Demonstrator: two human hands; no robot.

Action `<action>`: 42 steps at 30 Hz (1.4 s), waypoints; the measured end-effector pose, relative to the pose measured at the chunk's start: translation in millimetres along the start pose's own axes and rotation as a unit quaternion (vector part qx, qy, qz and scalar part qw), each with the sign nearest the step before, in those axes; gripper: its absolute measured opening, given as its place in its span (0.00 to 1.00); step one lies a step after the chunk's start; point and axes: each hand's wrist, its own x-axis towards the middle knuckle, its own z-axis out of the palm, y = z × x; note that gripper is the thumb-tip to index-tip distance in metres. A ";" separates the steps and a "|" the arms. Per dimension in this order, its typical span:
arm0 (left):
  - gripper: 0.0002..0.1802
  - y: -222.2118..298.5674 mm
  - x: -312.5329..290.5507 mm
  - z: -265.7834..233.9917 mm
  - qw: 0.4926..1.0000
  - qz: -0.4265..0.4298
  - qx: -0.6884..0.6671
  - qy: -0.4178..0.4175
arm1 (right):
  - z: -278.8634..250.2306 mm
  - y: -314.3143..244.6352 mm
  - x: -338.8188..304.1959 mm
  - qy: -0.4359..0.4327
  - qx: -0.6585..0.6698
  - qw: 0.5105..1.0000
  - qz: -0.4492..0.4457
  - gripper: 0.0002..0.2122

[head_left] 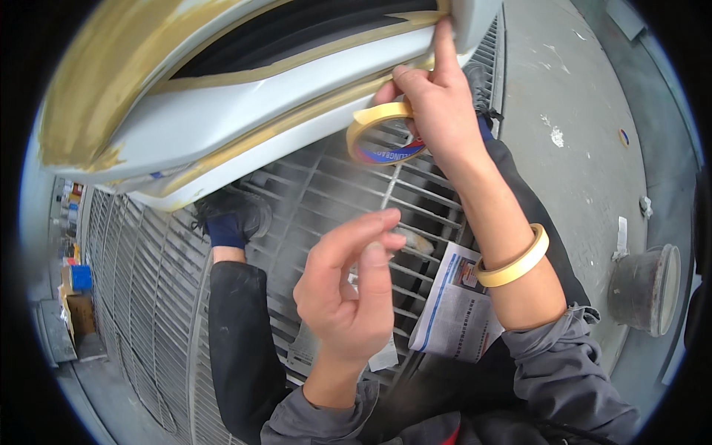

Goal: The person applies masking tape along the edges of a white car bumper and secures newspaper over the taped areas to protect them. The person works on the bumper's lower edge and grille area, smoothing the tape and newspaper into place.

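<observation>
My right hand [445, 104] holds a roll of masking tape [382, 111] by its rim, the ring hanging below the fingers. Its index finger reaches up and presses at the corner of a dark opening [289, 33] in a pale car bumper [245, 107]. Strips of masking tape [259, 74] line the opening's edge and the lower ridge. Lower down, my left hand [345, 285] hovers over the floor grating with fingers loosely curled, thumb and index tip apart, nothing seen between them. A second roll of masking tape [515, 267] rings my right forearm like a bracelet.
Metal floor grating [297, 193] lies under my legs, with a folded newspaper [456, 311] on it. A metal bucket [645, 289] stands at the right on grey floor [571, 178]. Boxes and cans, one blue box [80, 278] among them, sit at the far left.
</observation>
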 end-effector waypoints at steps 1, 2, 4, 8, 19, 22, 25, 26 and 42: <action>0.12 3.2 1.4 -2.4 1.000 0.006 -0.002 0.018 | 5.7 -2.6 0.1 0.001 -0.024 1.000 0.007 0.44; 0.10 3.1 2.9 -7.0 0.999 0.017 -0.017 0.032 | 9.9 -6.1 1.1 0.003 -0.052 0.999 0.012 0.45; 0.08 2.0 5.0 -17.1 0.996 0.039 -0.049 0.059 | 27.1 -3.2 -3.1 0.004 -0.084 0.996 -0.009 0.43; 0.08 14.6 15.2 -44.6 0.980 -0.007 -0.098 0.171 | 70.6 -3.9 -23.4 0.002 -0.202 0.974 -0.098 0.43; 0.12 20.6 26.4 -103.8 0.945 -0.041 -0.136 0.295 | 99.1 -18.2 -50.9 0.060 -0.300 0.946 -0.104 0.25; 0.12 19.0 29.4 -113.3 0.939 -0.038 -0.148 0.309 | 91.9 -11.8 -47.6 -0.021 -0.436 0.876 -0.204 0.22; 0.12 17.3 29.8 -115.9 0.935 -0.046 -0.164 0.310 | 86.8 -16.9 -29.4 -0.032 -0.462 0.849 -0.253 0.20; 0.12 16.3 29.7 -117.5 0.935 -0.050 -0.167 0.308 | 84.3 -20.3 -24.6 -0.040 -0.469 0.843 -0.259 0.20; 0.10 -19.8 40.2 -106.2 0.937 -0.139 -0.214 0.239 | -46.3 1.7 -132.0 -0.084 -0.064 0.916 0.387 0.19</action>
